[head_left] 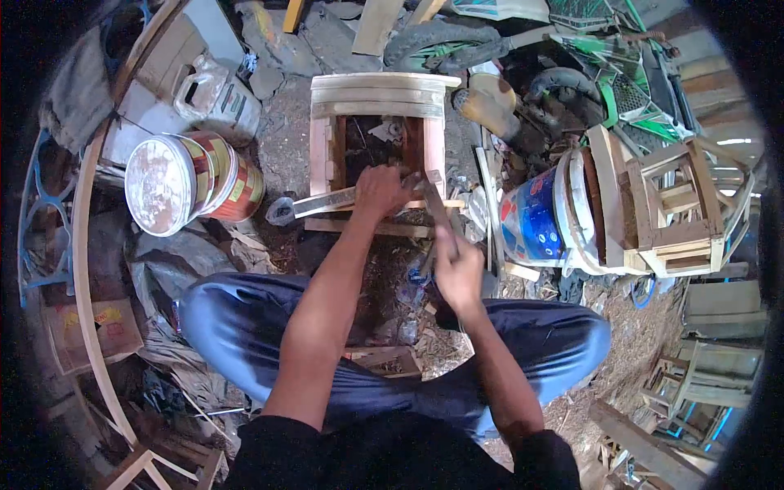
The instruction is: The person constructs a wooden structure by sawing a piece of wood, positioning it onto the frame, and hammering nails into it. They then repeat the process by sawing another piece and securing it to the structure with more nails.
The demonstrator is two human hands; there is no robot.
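Note:
A small wooden frame, pale with a dark opening in its middle, stands on the ground in front of me. My left hand is at the frame's near side with its fingers bent together; whatever they pinch is too small to make out. My right hand is wrapped round the handle of a hammer, whose head end is close to the left fingertips. A pale flat strip runs leftward from beneath my left hand. Nearer to me, a wooden slat lies crosswise below the frame.
Paint buckets and a white jerrycan stand at left. On the right, a blue and white bucket lies beside small wooden frames. A green motorbike is at the back right. Scraps litter the ground.

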